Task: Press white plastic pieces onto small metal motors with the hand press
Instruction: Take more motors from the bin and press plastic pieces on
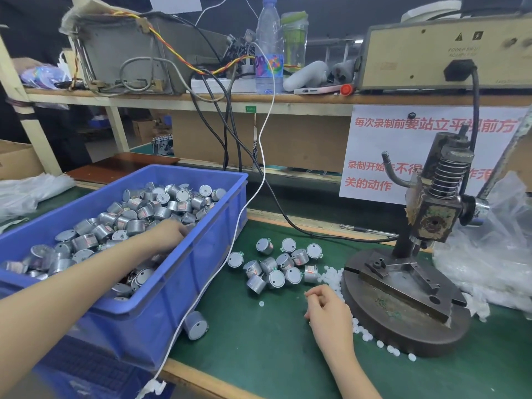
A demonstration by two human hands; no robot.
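Left hand (168,236) buried among motors (135,226) — grip unclear; right hand (326,311) curled — grip contents hidden.

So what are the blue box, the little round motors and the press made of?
The blue box looks like plastic: smooth, evenly coloured, moulded rim. The motors look like metal: shiny silver-grey cans. The press seems iron or steel: dark, dull, with rusty patches.

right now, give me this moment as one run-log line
left hand in blue bin among motors | right hand curled by white pieces, grip unclear | hand press unloaded
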